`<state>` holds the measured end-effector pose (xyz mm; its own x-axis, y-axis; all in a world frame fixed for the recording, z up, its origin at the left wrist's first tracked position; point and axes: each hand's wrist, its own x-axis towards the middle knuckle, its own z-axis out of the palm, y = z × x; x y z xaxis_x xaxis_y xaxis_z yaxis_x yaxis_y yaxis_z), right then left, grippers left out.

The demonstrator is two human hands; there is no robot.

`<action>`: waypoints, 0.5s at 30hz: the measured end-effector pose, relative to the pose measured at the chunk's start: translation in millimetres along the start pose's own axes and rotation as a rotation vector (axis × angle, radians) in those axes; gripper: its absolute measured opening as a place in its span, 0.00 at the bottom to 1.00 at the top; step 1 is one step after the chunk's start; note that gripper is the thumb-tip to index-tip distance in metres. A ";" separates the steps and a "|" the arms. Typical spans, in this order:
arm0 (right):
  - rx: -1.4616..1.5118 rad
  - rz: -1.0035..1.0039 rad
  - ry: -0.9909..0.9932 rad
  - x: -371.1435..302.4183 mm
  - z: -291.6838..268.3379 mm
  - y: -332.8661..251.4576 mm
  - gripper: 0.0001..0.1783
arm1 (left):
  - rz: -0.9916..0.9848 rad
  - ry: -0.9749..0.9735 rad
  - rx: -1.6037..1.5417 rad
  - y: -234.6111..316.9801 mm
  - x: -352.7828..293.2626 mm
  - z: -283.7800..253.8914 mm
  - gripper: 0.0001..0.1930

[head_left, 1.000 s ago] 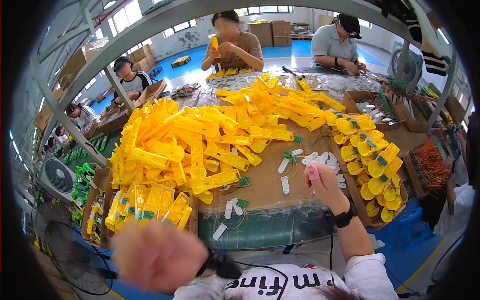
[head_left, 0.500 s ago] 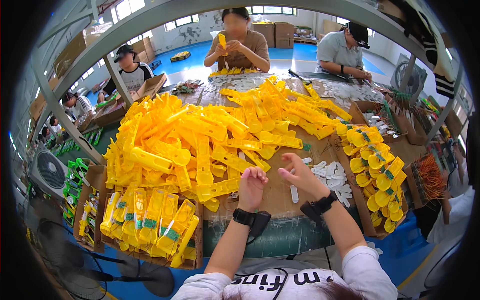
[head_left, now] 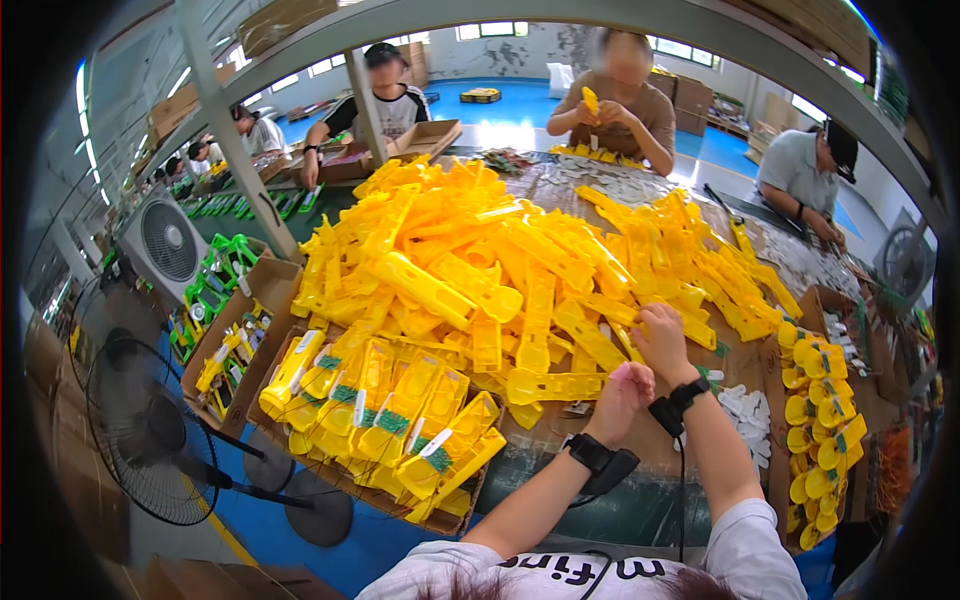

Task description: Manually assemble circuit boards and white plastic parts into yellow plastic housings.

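My left hand point(head_left: 621, 402) is just above the cardboard-covered table point(head_left: 560, 437), next to a yellow plastic casing point(head_left: 555, 386) at the near edge of a large pile. Its fingers are loosely curled, and I see nothing in them. Slightly farther off and to the right, my right hand point(head_left: 662, 342) hovers by the pile's right side with bent fingers, also with nothing visible in it. The yellow casings point(head_left: 440, 285) are long, hollow shells with a rounded end, heaped loosely. Dark bands with small black devices sit on both wrists.
Yellow casings with green circuit boards fill a cardboard box point(head_left: 462, 515) at front left; similar ones stack at right point(head_left: 822, 425). Small white parts point(head_left: 745, 420) lie right of my hands. A standing fan point(head_left: 150, 430) is at left. Several people work across the table.
My view has swung left, so the scene sits farther right. Both hands have come closer together and nearer the yellow pile, the right one now farther forward.
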<state>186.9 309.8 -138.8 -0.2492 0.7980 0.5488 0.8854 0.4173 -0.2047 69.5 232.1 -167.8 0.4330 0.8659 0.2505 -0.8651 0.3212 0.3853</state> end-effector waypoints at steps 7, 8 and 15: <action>0.672 0.303 0.149 9.2 -40.6 -12.3 0.10 | 0.084 0.067 -0.014 7.8 -1.3 0.7 0.15; 0.660 0.320 0.153 7.5 -44.2 -10.4 0.10 | 0.066 0.066 -0.023 7.5 0.2 -2.1 0.15; 0.493 0.339 0.435 -35.3 -105.7 -38.1 0.10 | 0.443 0.301 0.694 5.3 -1.9 16.4 0.26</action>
<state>203.4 219.7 -64.8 0.2756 0.7159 0.6415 0.5816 0.4072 -0.7042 68.3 225.9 -151.7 -0.0762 0.9516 0.2979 -0.5464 -0.2898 0.7858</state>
